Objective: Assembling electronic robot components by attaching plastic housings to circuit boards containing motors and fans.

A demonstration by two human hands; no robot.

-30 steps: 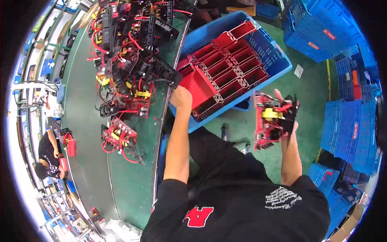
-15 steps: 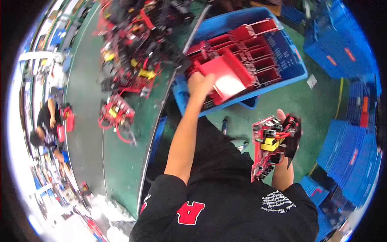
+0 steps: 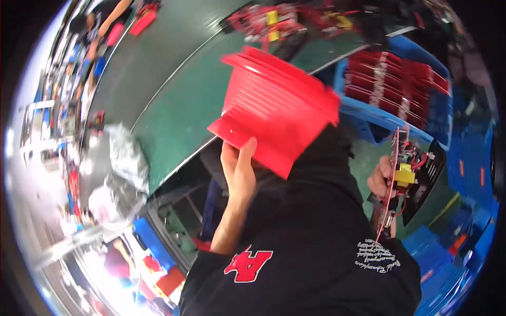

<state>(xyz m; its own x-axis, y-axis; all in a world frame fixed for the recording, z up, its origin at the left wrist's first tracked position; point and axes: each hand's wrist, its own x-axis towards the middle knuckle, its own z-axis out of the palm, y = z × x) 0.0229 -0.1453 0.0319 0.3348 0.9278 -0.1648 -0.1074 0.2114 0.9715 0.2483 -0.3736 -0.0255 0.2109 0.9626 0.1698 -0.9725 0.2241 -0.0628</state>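
Head view: our left hand (image 3: pixel 240 168) now grips red tray (image 3: pixel 276 108) by lower edge, fingers clamped; tray lifted out of blue bin (image 3: pixel 363 113), up before chest. We judge removal done. Right hand (image 3: pixel 380 181) stays closed around red board (image 3: pixel 406 176), at right side.

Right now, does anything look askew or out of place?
The red tray is tipped steeply in the left hand, lifted clear of the blue crate. The right hand holds a wired circuit assembly upright.

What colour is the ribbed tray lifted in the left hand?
Red, plain, with fine parallel ridges: the tray held by the left hand, seen in the head view.
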